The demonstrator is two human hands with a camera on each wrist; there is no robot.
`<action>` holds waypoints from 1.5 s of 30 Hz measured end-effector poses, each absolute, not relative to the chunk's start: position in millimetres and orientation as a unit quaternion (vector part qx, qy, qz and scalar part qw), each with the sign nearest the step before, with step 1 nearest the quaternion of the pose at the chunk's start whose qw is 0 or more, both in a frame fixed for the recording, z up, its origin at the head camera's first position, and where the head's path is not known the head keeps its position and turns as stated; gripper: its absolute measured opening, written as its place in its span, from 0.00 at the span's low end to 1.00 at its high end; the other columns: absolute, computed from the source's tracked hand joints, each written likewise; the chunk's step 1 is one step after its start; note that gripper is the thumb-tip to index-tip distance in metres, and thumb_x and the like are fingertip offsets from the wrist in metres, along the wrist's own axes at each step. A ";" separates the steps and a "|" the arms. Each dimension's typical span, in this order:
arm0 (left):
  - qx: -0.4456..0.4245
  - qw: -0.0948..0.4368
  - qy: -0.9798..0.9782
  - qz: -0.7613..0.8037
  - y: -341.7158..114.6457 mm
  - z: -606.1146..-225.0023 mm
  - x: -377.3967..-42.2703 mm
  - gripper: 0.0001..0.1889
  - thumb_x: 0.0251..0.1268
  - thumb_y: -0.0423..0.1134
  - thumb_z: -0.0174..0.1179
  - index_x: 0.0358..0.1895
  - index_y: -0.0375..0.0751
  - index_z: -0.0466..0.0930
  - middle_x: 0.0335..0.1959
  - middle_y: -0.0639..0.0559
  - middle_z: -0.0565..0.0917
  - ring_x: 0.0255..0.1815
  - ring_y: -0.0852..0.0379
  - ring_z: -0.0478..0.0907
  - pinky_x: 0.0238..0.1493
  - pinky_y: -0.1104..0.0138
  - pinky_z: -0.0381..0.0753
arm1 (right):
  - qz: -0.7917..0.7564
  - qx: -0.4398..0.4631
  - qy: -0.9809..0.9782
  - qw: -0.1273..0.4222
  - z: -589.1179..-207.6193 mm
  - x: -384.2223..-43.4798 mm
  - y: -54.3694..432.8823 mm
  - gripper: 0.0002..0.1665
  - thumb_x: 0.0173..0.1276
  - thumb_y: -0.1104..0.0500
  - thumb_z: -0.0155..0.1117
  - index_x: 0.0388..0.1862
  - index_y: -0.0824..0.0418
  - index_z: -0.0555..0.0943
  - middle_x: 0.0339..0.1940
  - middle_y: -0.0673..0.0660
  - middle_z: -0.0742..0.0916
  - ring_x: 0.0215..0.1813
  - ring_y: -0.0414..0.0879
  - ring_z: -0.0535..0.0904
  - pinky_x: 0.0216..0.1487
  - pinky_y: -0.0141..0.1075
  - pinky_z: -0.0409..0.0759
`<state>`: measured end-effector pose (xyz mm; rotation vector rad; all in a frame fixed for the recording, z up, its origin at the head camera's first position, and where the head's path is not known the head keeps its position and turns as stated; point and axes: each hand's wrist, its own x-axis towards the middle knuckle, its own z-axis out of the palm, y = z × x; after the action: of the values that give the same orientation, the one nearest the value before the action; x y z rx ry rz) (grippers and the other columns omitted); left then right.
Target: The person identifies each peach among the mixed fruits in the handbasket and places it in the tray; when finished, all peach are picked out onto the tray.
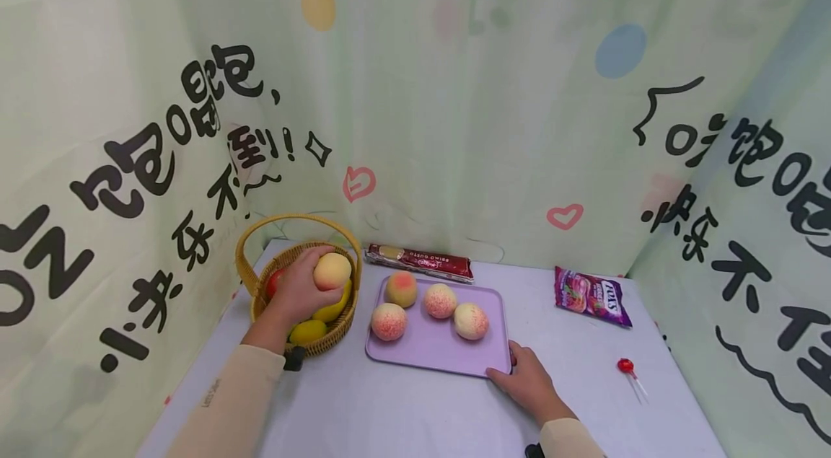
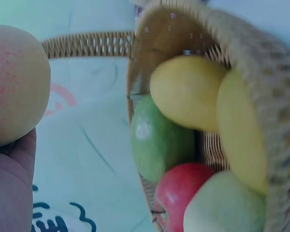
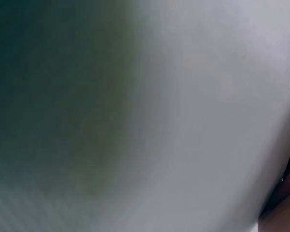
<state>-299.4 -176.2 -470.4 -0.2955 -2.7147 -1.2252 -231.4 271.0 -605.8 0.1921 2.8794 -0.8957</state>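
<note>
My left hand grips a pale yellow peach above the wicker basket. In the left wrist view the peach has a pink speckled side, and the hand is partly cut off. Inside the basket lie a red apple, a green mango-shaped fruit, a pale green fruit and yellow fruits. On the purple tray sit several peaches. My right hand holds the tray's near right corner. The right wrist view is mostly blurred.
Behind the tray lies a long dark red packet. A purple candy bag and a red lollipop lie to the right on the white table. Printed curtains enclose the back and sides.
</note>
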 end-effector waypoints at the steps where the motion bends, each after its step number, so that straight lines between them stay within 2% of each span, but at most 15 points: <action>1: -0.099 0.076 -0.904 -0.408 -173.7 -470.5 -297.8 0.40 0.53 0.44 0.75 0.71 0.49 0.70 0.68 0.47 0.73 0.57 0.44 0.75 0.57 0.45 0.81 | -0.296 0.065 0.951 0.061 -605.8 -231.9 271.1 0.56 0.59 0.38 0.76 0.74 0.71 0.68 0.48 0.60 0.81 0.47 0.50 0.74 0.51 0.51 0.77; 7: -0.119 0.089 -0.882 -0.448 -157.6 -474.5 -291.6 0.39 0.52 0.42 0.77 0.70 0.50 0.72 0.66 0.47 0.75 0.57 0.45 0.75 0.55 0.46 0.82 | -0.293 0.068 0.952 0.062 -605.4 -233.0 271.5 0.55 0.59 0.38 0.76 0.74 0.71 0.68 0.47 0.59 0.81 0.46 0.49 0.74 0.50 0.49 0.77; 16: -0.121 0.048 -0.865 -0.485 -131.1 -475.0 -285.4 0.40 0.51 0.41 0.78 0.71 0.51 0.71 0.68 0.50 0.73 0.59 0.47 0.75 0.57 0.49 0.84 | -0.290 0.069 0.953 0.060 -606.2 -232.8 270.4 0.55 0.59 0.39 0.76 0.74 0.71 0.68 0.47 0.59 0.81 0.47 0.50 0.74 0.52 0.50 0.77; 28: -0.140 0.032 -0.857 -0.495 -105.5 -477.7 -284.4 0.39 0.49 0.41 0.79 0.69 0.54 0.73 0.67 0.54 0.74 0.57 0.50 0.77 0.57 0.51 0.84 | -0.294 0.070 0.951 0.064 -605.2 -233.8 269.9 0.56 0.59 0.38 0.76 0.74 0.70 0.67 0.49 0.60 0.81 0.48 0.50 0.74 0.53 0.52 0.77; 35: -0.166 0.032 -0.859 -0.483 -93.3 -484.9 -285.5 0.40 0.48 0.41 0.79 0.69 0.48 0.74 0.65 0.51 0.77 0.52 0.51 0.77 0.56 0.52 0.83 | -0.294 0.073 0.951 0.069 -605.2 -232.5 271.1 0.56 0.59 0.38 0.76 0.75 0.71 0.67 0.51 0.62 0.82 0.49 0.52 0.75 0.55 0.54 0.78; 45: -0.176 0.013 -0.862 -0.476 -78.7 -494.7 -281.0 0.40 0.49 0.43 0.79 0.70 0.51 0.73 0.62 0.55 0.77 0.51 0.52 0.76 0.54 0.54 0.80 | -0.298 0.074 0.949 0.070 -608.4 -233.5 272.3 0.57 0.58 0.37 0.76 0.75 0.71 0.67 0.52 0.62 0.82 0.50 0.52 0.76 0.56 0.54 0.78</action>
<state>-281.0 -78.7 -494.7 -0.5469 -2.6853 -1.4825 -233.5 272.3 -608.4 0.2236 2.8556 -0.8975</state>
